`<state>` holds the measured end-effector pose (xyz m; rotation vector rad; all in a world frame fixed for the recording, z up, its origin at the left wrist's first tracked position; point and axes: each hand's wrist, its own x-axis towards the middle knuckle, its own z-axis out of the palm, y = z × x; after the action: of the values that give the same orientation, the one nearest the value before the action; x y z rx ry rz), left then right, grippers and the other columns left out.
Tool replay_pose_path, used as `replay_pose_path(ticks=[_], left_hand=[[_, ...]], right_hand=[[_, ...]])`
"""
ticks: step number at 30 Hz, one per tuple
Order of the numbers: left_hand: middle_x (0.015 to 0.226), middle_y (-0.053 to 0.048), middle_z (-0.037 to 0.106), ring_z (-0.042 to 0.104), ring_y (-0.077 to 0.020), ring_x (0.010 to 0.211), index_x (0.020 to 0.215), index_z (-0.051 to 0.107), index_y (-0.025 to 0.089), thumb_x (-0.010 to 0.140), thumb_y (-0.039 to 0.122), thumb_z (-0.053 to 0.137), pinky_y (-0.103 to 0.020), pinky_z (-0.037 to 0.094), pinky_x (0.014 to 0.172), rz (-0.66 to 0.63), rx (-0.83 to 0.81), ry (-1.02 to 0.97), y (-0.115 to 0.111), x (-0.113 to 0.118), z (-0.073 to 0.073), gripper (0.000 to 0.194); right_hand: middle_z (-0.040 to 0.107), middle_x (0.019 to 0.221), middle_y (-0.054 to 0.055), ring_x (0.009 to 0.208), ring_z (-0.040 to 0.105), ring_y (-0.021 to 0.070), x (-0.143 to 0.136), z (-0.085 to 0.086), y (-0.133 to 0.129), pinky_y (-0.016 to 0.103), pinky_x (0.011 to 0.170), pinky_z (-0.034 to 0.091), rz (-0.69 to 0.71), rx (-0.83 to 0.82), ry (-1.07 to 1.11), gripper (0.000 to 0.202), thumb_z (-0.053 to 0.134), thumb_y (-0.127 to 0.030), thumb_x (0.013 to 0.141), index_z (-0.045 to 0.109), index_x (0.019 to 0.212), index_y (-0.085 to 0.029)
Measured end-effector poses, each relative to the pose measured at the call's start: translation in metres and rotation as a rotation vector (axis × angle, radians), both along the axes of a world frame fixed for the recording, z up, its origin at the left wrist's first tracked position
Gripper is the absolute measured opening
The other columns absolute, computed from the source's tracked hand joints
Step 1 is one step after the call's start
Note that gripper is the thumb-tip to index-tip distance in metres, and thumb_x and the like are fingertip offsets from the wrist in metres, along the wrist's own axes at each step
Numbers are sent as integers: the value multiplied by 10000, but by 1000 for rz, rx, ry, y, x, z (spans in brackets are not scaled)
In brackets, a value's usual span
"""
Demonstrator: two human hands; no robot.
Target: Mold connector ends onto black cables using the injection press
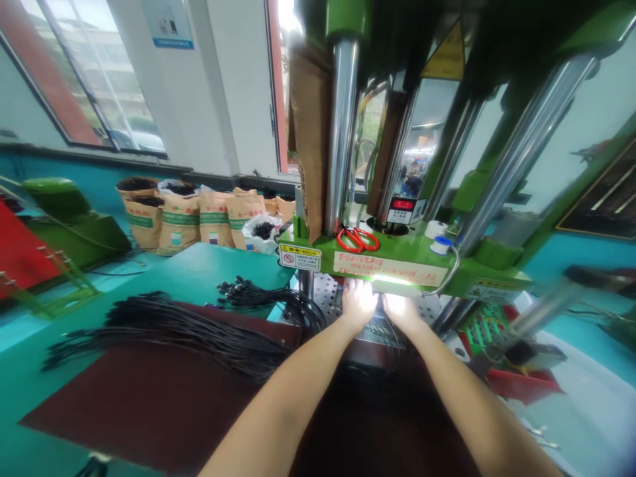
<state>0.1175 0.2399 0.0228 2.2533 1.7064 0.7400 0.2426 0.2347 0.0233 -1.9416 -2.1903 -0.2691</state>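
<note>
My left hand (358, 303) reaches under the front beam of a green press (318, 262), over a perforated metal plate (325, 295). Its fingers look curled down, and what they hold is hidden. Beside it, my right hand (402, 313) is at the same spot, with its fingertips lost in the lamp's glare. Thin dark cables (390, 334) hang toward me from between the two hands. To the left, a bundle of black cables (303, 305) bends from the table onto the plate's edge.
A large pile of black cables (183, 331) lies on a brown board (124, 404) on the green table (199, 268). Red-handled scissors (358, 240) and a blue-and-white spool (440, 246) rest on the press. A red bin (527, 384) stands right. Filled sacks (181, 218) line the wall.
</note>
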Motion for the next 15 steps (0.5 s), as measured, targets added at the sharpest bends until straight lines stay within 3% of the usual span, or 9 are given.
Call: replay_pose_path(ticks=[5,9,15], left_hand=[[868,-161,613,461,-278,998,910,615,92,810,218,396,-392,314,909,-82,-32,26,-3,6,2,271],[888,-163,596,471,-265,984,990,594,82,822,160,334,-371,326,897,-63,-41,7,4,6,0,319],[969,-169,569,465,-272,1003,1039,582,89,836,191,327,-366,329,909,-59,-16,18,11,9,-8,342]], right_hand=[[646,971,119,924,575,218,-8,2,1,332,849,413,93,-10,-27,282,372,-158,850,617,986,-132],[654,915,108,857,583,208,-13,-3,6,327,826,421,92,-15,-35,273,357,-131,852,627,885,-138],[641,937,143,872,573,234,-14,-10,12,342,820,416,86,-6,-44,296,330,-142,864,621,914,-120]])
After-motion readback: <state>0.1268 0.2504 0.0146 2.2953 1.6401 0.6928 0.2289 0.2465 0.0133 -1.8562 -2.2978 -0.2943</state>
